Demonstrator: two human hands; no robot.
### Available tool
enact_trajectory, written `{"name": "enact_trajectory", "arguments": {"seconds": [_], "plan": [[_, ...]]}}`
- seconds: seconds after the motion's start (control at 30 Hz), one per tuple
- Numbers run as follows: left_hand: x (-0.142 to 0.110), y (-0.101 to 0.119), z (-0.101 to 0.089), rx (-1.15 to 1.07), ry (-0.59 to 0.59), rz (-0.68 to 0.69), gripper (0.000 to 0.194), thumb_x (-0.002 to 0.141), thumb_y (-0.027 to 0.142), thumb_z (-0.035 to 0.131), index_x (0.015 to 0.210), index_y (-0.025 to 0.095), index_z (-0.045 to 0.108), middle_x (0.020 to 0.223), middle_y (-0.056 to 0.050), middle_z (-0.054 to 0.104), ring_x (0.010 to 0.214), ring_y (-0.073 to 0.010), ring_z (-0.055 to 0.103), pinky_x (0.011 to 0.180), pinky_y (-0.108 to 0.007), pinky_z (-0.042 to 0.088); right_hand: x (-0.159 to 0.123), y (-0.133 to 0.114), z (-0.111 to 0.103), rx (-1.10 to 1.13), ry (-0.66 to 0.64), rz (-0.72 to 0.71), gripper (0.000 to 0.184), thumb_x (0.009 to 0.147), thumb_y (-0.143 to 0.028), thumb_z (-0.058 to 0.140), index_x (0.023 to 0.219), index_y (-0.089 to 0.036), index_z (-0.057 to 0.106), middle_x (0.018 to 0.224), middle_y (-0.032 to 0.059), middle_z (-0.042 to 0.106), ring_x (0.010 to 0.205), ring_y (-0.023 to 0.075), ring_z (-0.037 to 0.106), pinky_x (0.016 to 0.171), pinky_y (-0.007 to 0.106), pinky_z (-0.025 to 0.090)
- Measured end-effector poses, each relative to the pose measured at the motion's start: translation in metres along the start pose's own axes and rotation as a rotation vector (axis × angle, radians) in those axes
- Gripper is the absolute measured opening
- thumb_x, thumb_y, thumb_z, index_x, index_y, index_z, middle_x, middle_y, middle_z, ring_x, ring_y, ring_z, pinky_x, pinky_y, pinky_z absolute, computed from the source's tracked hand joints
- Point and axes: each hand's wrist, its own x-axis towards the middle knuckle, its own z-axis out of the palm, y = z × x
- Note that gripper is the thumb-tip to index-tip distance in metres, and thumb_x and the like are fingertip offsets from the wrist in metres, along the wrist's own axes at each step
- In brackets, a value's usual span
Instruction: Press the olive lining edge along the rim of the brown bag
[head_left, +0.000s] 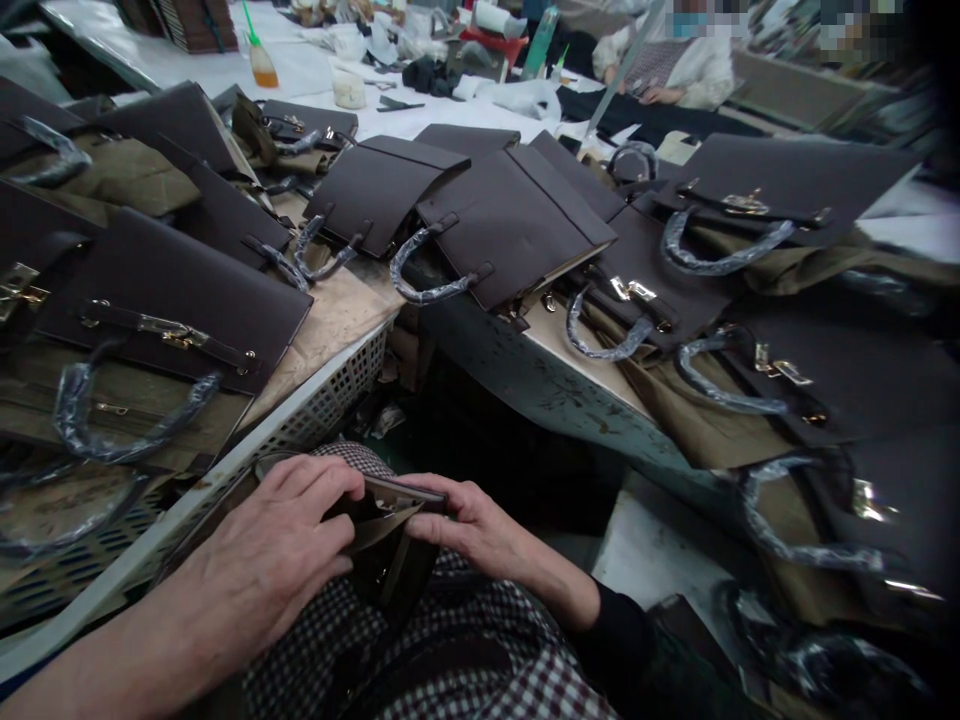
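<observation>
A dark brown handbag rests on my lap over a checked apron, its mouth facing up and parted. My left hand grips the bag's left edge, fingers curled over the rim and thumb at the opening. On the other side my right hand pinches the bag's right edge between thumb and fingers. A strip of olive lining shows between the two hands. The inside of the bag is dark, and its lower part is lost against the apron.
Dark brown handbags with plastic-wrapped handles lie on both sides, one at left, another ahead. A white plastic crate stands left of my lap. A glue bottle stands on the far table. A person sits across it.
</observation>
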Motion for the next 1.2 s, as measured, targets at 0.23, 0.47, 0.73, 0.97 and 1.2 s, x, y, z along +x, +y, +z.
{"name": "enact_trajectory", "arguments": {"seconds": [0.23,0.47,0.73,0.97,1.2], "plan": [[0.001,-0.018,-0.006,-0.106,0.024,-0.142,0.02,0.097,0.033,0.051,0.085,0.024,0.065,0.128,-0.004,0.054,0.121,-0.0257,0.047,0.104,-0.042,0.038,-0.001,-0.002,0.002,-0.023,0.018,0.035,0.046,0.095,-0.047,0.054,0.135,-0.024,0.06,0.12,0.0039,0.069,0.108,0.0226,0.063,0.097,0.036,0.048],[0.018,-0.03,-0.011,-0.24,-0.06,-0.279,0.027,0.096,0.042,0.053,0.079,0.025,0.066,0.122,0.0,0.065,0.117,-0.0248,0.055,0.103,-0.041,0.037,0.001,-0.008,0.006,0.143,0.006,0.085,0.048,0.094,-0.047,0.057,0.134,-0.021,0.062,0.113,0.0049,0.072,0.107,0.0242,0.064,0.096,0.037,0.05],[0.034,-0.039,-0.011,-0.323,-0.068,-0.293,0.025,0.092,0.032,0.058,0.069,0.021,0.057,0.094,0.001,0.069,0.082,-0.016,0.062,0.076,-0.028,0.045,0.003,-0.006,0.003,0.165,0.041,0.099,0.049,0.092,-0.049,0.059,0.131,-0.02,0.064,0.111,0.0052,0.073,0.107,0.0239,0.064,0.098,0.037,0.048],[0.038,-0.039,-0.005,-0.309,-0.037,-0.328,0.024,0.089,0.029,0.06,0.068,0.02,0.055,0.088,0.001,0.067,0.081,-0.0168,0.062,0.077,-0.029,0.044,0.006,-0.001,0.004,0.207,0.077,0.116,0.048,0.091,-0.046,0.061,0.132,-0.021,0.063,0.113,0.0054,0.072,0.108,0.0243,0.064,0.099,0.039,0.048],[0.041,-0.039,-0.003,-0.323,-0.036,-0.367,0.021,0.088,0.028,0.06,0.068,0.02,0.057,0.083,0.001,0.065,0.078,-0.0173,0.06,0.075,-0.03,0.042,0.005,0.001,0.006,0.224,0.082,0.117,0.048,0.092,-0.046,0.061,0.133,-0.021,0.062,0.113,0.0057,0.072,0.109,0.0242,0.064,0.099,0.038,0.048]]}}
